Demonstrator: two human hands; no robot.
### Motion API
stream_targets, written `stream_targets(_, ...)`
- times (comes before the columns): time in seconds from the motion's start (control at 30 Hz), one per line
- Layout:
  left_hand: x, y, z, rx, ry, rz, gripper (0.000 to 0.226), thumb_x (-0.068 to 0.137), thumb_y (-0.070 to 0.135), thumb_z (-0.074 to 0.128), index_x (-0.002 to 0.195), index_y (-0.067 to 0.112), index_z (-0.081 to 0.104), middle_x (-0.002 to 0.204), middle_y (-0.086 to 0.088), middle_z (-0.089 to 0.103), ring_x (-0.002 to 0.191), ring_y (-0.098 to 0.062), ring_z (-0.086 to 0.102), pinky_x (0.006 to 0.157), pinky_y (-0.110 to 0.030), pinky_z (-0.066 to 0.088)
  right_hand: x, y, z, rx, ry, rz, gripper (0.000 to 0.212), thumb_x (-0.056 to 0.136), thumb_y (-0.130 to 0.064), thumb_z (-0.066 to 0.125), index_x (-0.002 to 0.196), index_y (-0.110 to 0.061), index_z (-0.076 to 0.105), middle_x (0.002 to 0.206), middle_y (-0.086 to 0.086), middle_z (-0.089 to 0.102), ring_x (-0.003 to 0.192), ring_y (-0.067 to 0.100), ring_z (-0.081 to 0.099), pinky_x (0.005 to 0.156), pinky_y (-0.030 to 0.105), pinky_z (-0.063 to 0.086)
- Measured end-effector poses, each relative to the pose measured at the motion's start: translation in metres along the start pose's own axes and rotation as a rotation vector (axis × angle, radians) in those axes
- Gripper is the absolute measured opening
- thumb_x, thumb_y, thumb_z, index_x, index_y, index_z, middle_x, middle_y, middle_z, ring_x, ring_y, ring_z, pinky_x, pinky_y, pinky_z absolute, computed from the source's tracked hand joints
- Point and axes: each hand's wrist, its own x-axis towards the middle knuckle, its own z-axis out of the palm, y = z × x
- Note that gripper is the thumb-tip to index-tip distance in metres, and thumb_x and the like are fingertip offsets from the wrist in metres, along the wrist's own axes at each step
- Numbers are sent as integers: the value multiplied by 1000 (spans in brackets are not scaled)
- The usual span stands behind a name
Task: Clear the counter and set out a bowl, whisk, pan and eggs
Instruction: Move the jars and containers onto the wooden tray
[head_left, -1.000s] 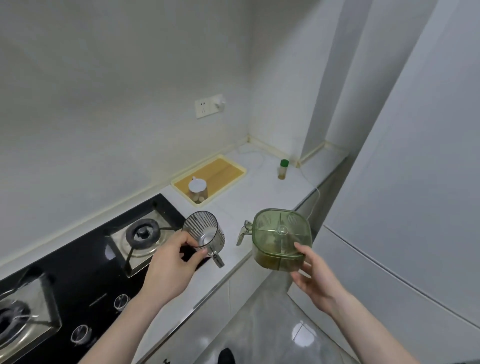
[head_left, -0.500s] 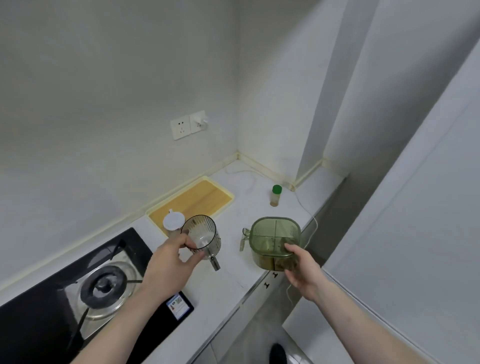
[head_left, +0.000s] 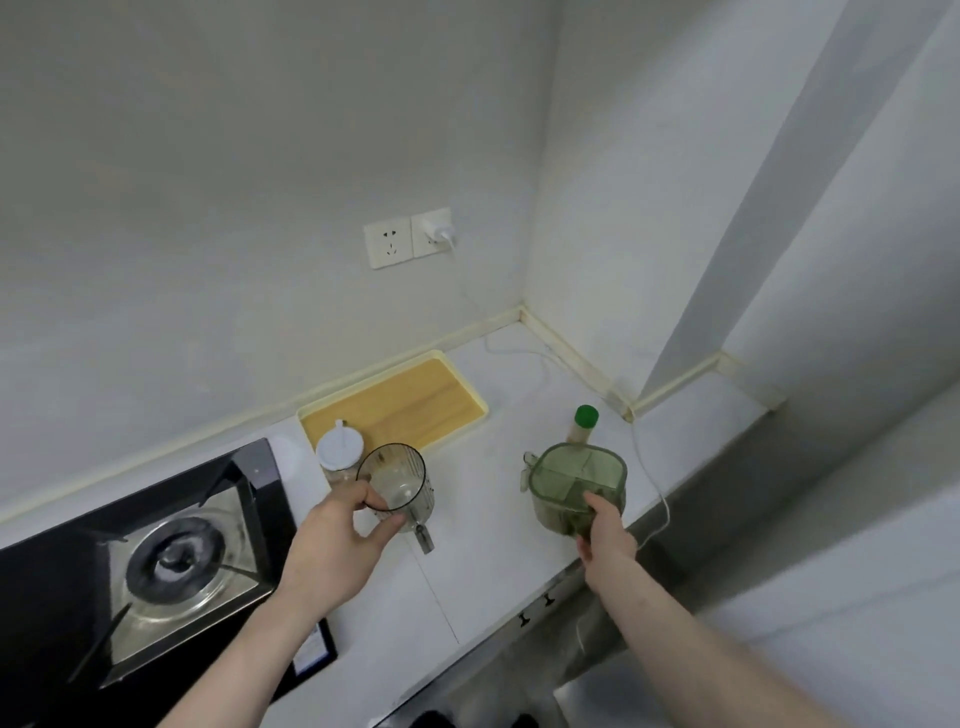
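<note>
Over the counter (head_left: 498, 395), left hand (head_left: 337, 540) pinches the clear jug (head_left: 397, 480), right hand (head_left: 605, 535) grips the green container (head_left: 576, 480) (keep both level when clearing).

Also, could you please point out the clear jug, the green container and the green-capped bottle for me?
clear jug (head_left: 402, 480): head view, on its ribbed side wall.
green container (head_left: 576, 475): head view, on its divided lid.
green-capped bottle (head_left: 586, 415): head view, on its green cap.
</note>
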Motion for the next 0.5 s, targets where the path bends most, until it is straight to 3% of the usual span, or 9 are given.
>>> stream_targets(0.2, 29, 1, 16, 51, -79, 4, 21, 83, 45, 80, 82, 35, 61, 98, 29, 63, 102, -2, 64, 83, -34, 53, 35, -7, 9, 51, 42, 26, 72, 74, -35, 84, 132, -5, 55, 120, 15, 61, 106, 31, 62, 94, 41, 56)
stream_targets(0.37, 61, 0, 32, 75, -136, 41, 21, 83, 45, 78, 83, 34, 60, 97, 21, 66, 99, -3, 63, 83, -35, 54, 54, -17, 8, 81, 96, 38, 41, 87, -30, 76, 116, -13, 54, 118, 15, 58, 111, 34, 61, 94, 43, 58)
stream_targets(0.5, 80, 1, 39, 89, -167, 61, 20, 83, 45, 77, 85, 34, 61, 97, 20, 64, 94, -4, 62, 82, -37, 55, 72, -18, 5, 9, 150, -7, 48, 91, -24, 69, 133, -7, 54, 127, 14, 58, 115, 37, 59, 97, 49, 56)
